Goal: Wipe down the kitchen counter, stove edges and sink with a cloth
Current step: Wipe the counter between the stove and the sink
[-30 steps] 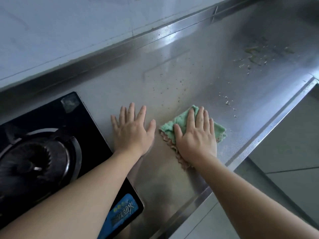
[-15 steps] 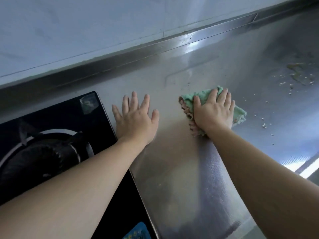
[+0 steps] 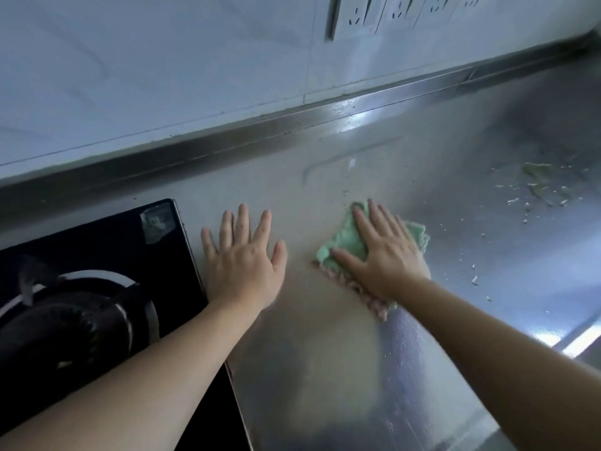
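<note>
One green cloth [image 3: 344, 239] lay flat on the steel bench [image 3: 325, 369], right of frame centre, pink trim along its lower edge. The right hand [image 3: 387, 255] pressed it down, fingers [image 3: 364, 222] straight and spread, gripping nothing. The left hand [image 3: 244, 258] rested flat on bare bench just beside one black stove [image 3: 97, 271] at lower left, fingers extended. Scattered crumbs [image 3: 540, 187] sat at upper right; three sockets [image 3: 400, 11] lined the wall along the top edge.
</note>
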